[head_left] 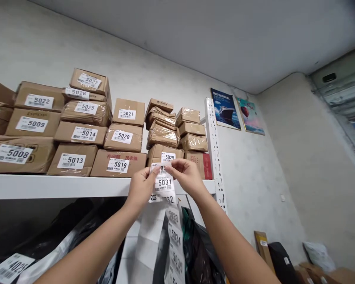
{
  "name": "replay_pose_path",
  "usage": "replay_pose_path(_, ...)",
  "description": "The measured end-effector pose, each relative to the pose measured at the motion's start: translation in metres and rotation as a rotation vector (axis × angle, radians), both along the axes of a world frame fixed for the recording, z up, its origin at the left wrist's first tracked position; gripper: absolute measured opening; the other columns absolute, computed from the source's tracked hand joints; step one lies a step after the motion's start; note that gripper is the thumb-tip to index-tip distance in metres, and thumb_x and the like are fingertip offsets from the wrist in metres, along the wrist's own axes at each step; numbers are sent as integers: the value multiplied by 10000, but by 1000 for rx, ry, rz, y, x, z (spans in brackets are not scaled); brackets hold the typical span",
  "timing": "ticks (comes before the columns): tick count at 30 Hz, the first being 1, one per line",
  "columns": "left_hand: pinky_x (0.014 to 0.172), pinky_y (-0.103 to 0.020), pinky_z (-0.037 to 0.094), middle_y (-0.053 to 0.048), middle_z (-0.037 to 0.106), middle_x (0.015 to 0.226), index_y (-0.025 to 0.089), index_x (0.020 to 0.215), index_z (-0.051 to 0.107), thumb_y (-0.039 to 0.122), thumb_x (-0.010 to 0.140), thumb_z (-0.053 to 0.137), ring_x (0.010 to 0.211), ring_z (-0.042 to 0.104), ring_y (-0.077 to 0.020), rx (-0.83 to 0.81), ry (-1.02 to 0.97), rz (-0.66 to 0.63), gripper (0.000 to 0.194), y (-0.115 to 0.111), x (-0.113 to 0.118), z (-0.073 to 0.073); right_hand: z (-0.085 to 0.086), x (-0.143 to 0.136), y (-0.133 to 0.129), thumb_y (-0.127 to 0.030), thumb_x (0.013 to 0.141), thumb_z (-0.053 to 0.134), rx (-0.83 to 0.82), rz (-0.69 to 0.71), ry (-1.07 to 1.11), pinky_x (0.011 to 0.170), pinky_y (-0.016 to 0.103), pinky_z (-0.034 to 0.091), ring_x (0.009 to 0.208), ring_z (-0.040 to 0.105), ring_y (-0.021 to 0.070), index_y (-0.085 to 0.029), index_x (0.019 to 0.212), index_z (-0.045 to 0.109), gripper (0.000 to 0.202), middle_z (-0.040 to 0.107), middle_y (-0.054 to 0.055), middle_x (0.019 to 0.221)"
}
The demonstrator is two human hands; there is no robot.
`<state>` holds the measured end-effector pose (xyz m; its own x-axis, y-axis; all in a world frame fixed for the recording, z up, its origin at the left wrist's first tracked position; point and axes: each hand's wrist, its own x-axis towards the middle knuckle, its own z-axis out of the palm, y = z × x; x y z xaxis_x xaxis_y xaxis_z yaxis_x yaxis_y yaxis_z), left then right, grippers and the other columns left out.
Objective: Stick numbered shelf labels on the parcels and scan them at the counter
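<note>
In the head view, the left hand (142, 187) and the right hand (189, 175) meet at the top of a long strip of labels (165, 182), in front of the cardboard box (165, 152) labelled 5029. The fingers of each hand are closed on the strip's upper edge, thumbs over the top label, so its number is partly covered. Below it 5031 reads clearly; 5032 is only partly legible, and 5033, 5034 and the numbers under them are blurred. The strip hangs past the white shelf (62, 187) and its lower end is cut off by the bottom edge. Stacked boxes (126, 138) with numbered labels stand on the shelf; those at far left are cut off. The dark bags (59, 221) underneath are partly hidden by the forearms, and their contents cannot be made out.
</note>
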<state>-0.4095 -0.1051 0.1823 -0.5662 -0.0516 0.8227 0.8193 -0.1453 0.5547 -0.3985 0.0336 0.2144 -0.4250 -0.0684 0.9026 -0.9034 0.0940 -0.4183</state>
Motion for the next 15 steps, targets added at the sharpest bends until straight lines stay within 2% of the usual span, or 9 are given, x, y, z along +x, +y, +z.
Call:
replay_pose_path(2,446,-191,315,40,524,494,141,624,607,533,709,654,466,432,-79,23,10,-28,404,3,-2,6,3,-1,-3,-355,652,724,-36,-83,82,544,271,466,579,564,130,-179,710,644,203,640,11,656)
replay_pose_path(5,506,-214,399,10,620,590,138,728,656,467,597,764,534,525,-111,55,-35,-149,370,7,-2,19,8,1,-7,-313,721,676,-72,-168,210,616,294,494,658,606,152,-190,817,662,157,676,33,735)
replay_pose_path(8,449,-207,354,5,606,545,132,655,638,505,600,746,474,494,-100,105,-59,-87,392,9,-2,31,21,2,-9,-275,754,646,-78,-216,291,661,309,500,700,613,158,-194,787,654,88,679,41,767)
replay_pose_path(11,471,-219,382,-19,663,626,138,726,673,452,601,761,509,538,-117,52,-46,-70,349,9,1,34,48,-2,-7,-223,749,637,-123,-241,340,670,306,498,707,601,149,-185,755,629,39,655,31,764)
replay_pose_path(13,498,-233,403,-36,684,659,138,739,694,390,575,787,549,571,-140,-58,-70,-81,315,7,5,30,71,-8,-3,-205,753,618,-185,-239,337,626,290,491,666,585,136,-180,765,609,28,628,14,738)
replay_pose_path(15,508,-239,402,-34,667,625,138,677,689,408,601,766,557,569,-148,-140,-66,-79,291,2,8,24,92,-17,-1,-198,754,612,-169,-296,304,593,284,477,616,563,128,-176,754,595,27,592,-6,688)
